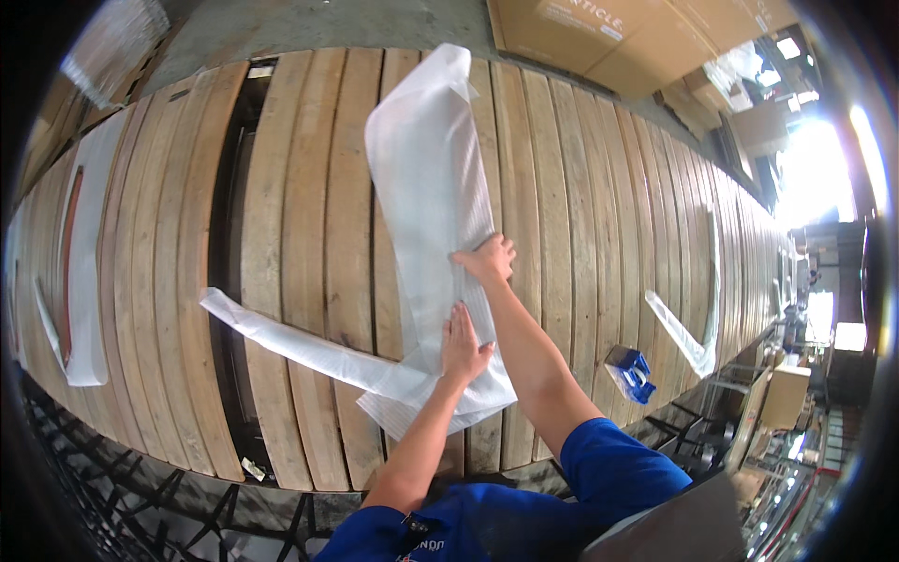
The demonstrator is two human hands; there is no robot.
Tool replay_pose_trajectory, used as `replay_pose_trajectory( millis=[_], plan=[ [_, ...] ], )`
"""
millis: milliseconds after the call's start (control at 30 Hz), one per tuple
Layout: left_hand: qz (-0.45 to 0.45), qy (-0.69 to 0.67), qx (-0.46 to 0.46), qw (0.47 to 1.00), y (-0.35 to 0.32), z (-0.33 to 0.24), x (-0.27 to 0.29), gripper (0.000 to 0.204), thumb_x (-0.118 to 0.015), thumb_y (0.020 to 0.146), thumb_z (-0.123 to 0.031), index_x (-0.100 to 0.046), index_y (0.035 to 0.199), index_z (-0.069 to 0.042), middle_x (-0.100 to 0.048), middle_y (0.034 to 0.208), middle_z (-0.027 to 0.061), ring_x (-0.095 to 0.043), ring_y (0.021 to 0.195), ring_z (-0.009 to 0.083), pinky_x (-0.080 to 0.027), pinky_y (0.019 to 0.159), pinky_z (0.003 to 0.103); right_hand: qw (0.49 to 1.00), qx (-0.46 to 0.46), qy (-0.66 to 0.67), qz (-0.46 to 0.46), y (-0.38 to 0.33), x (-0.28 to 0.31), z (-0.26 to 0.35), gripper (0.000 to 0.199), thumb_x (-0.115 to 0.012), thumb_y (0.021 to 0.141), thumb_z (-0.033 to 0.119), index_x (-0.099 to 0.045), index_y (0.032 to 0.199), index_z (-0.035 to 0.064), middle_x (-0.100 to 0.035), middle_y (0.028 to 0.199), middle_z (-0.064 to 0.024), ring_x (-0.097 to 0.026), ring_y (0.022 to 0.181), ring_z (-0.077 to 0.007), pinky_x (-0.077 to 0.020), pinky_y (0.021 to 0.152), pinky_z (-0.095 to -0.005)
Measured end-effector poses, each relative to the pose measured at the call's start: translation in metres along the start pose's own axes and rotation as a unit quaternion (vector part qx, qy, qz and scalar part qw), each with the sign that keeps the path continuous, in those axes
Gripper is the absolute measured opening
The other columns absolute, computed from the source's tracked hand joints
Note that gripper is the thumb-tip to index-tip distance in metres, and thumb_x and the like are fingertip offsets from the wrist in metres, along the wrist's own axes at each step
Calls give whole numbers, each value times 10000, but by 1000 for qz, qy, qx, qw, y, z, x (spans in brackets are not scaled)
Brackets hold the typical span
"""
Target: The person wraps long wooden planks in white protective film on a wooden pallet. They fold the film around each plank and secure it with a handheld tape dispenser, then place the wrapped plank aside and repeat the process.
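Observation:
A white, see-through foam sheet (pixel 417 159) lies over the slatted wooden table (pixel 309 187), running away from me in a long band. From its near end a narrow foam-wrapped strip (pixel 290 342) reaches out to the left, so the whole makes an L shape. What the foam covers is hidden. My left hand (pixel 464 347) rests flat on the foam near the corner, fingers stretched out and thumb apart. Farther up, my right hand (pixel 489 259) grips the right edge of the foam, thumb on top and fingers curled at the side.
A blue tape dispenser (pixel 631 375) sits to the right of my right arm. Beyond it lies another foam-wrapped L-shaped piece (pixel 688 347). At the far left, a reddish-brown strip (pixel 70 253) lies on foam. Large cardboard boxes (pixel 581 47) stand past the table's far edge. A dark gap (pixel 229 244) splits the tabletop.

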State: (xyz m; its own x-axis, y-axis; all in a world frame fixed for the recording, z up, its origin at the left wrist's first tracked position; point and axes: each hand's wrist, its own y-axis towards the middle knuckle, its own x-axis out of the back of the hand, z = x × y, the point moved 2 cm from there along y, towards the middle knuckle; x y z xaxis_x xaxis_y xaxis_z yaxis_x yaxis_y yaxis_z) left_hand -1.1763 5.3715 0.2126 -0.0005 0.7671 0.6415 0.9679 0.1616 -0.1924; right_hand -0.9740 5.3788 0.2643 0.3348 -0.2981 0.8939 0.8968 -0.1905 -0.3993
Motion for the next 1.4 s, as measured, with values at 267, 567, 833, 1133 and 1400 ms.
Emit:
replay_pose_trajectory(
  millis=[267, 567, 833, 1133, 1400],
  plan=[
    [180, -622, 83, 758, 13, 6, 96, 661, -502, 1048, -356, -309, 1529, 54, -382, 1563, 156, -360, 1447, 234, -258, 1207, 328, 990, 16, 63, -125, -120, 79, 12, 941, -848, 574, 296, -438, 1365, -7, -461, 1367, -173, -411, 1340, -373, -440, 1066, -495],
    [149, -618, -119, 762, -38, -121, 265, 423, -639, 994, -197, -550, 1367, -19, -644, 1284, 81, -620, 1125, 154, -495, 974, 330, 897, 219, 247, -295, -331, 133, -57, 711, -855, 697, 240, -514, 1267, -15, -533, 1160, -139, -529, 1127, -322, -456, 952, -459],
    [135, -541, -167, 814, -132, -156, 336, 417, -821, 832, -175, -666, 1187, -19, -722, 1088, 65, -673, 1013, 154, -530, 904, 335, 737, 260, 623, -5, -288, 233, -49, 450, -452, 1044, 358, -573, 1308, 15, -630, 1240, -108, -606, 1119, -221, -483, 964, -403],
    [145, -591, -150, 779, -186, -150, 340, 416, -839, 814, -151, -670, 1173, -26, -718, 1089, 58, -662, 1012, 153, -519, 921, 338, 678, 286, 596, 321, -299, 329, 172, 493, -418, 1063, 421, -585, 1306, 26, -672, 1187, -102, -649, 1062, -192, -533, 926, -376],
    [113, -591, -121, 790, -197, -129, 329, 633, -857, 783, -128, -564, 1334, -25, -662, 1228, 73, -608, 1151, 199, -467, 1019, 363, 640, 422, 596, 238, -317, 423, 173, 403, -505, 1053, 360, -616, 1256, 31, -691, 1140, -88, -674, 1001, -185, -557, 886, -368]
  ],
)
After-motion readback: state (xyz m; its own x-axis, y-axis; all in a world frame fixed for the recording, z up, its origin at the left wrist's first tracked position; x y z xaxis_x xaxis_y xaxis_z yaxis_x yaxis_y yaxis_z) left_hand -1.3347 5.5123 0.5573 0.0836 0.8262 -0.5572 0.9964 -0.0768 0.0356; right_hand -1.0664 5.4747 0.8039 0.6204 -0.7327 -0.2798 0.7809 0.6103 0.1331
